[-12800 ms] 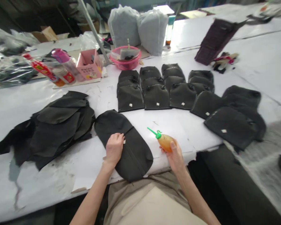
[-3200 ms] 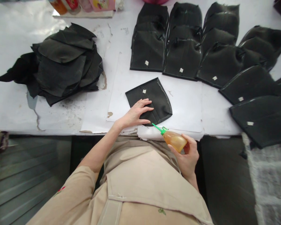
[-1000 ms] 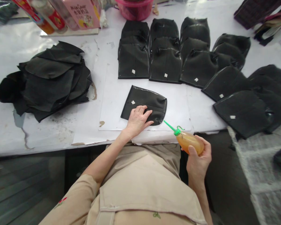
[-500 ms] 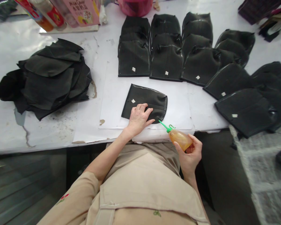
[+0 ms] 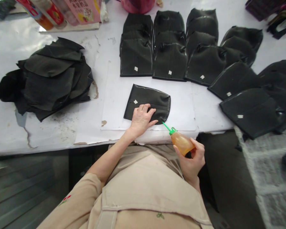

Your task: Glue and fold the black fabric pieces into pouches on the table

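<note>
A black fabric piece with a small white tag lies on white paper in front of me. My left hand rests flat on its lower part, fingers spread. In my right hand is a squeeze bottle of amber liquid, with a green nozzle. The nozzle tip is at the lower right corner of the black piece. A shiny line runs along the piece's top and right edges.
Overlapping black pieces with white tags spread from the top middle to the right. A loose black pile lies at the left. Bottles, a pink box and a pink container stand at the back.
The bottle in my right hand has shifted very slightly left, its nozzle still at the corner. My left hand has stayed in place on the piece.
</note>
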Tool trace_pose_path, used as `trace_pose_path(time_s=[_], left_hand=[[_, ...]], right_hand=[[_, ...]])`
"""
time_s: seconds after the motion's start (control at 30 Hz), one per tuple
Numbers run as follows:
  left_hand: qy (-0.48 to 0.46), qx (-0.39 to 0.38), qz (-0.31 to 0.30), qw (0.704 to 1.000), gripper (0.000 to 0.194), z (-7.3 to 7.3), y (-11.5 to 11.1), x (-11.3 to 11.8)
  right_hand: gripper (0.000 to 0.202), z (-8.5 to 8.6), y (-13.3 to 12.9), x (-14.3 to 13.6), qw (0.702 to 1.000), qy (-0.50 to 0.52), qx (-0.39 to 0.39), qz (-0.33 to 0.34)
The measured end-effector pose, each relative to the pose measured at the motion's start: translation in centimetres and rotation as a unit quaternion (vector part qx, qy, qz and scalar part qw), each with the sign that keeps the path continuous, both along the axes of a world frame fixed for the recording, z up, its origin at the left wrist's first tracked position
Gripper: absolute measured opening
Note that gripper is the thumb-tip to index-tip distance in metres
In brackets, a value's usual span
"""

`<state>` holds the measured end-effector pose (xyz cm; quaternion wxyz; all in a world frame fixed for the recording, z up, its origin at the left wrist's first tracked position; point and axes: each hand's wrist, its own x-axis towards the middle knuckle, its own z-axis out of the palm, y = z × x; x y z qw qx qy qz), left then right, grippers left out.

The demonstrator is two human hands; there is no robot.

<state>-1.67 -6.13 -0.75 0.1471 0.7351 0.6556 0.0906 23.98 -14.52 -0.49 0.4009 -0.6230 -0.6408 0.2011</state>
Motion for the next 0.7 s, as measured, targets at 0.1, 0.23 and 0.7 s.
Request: trace_pose_path(time_s=[0.1, 0.23, 0.7], left_hand=[[0.009, 0.001, 0.001, 1.000, 0.047, 0.0, 0.0, 0.0], [0.014, 0.007, 0.004, 1.000, 0.046, 0.3, 0.0, 0.2], [0.048, -0.041, 0.008, 0.998, 0.039, 1.7, 1.0, 0.7]], right_hand=[[0.063, -0.3, -0.2, 0.1, 1.000, 0.001, -0.006, -0.012], [0.063, -0.4, 0.0, -0.2, 1.000, 0.019, -0.014, -0.020], [0.062, -0.3, -0.2, -1.6, 0.997, 0.058, -0.041, -0.006]])
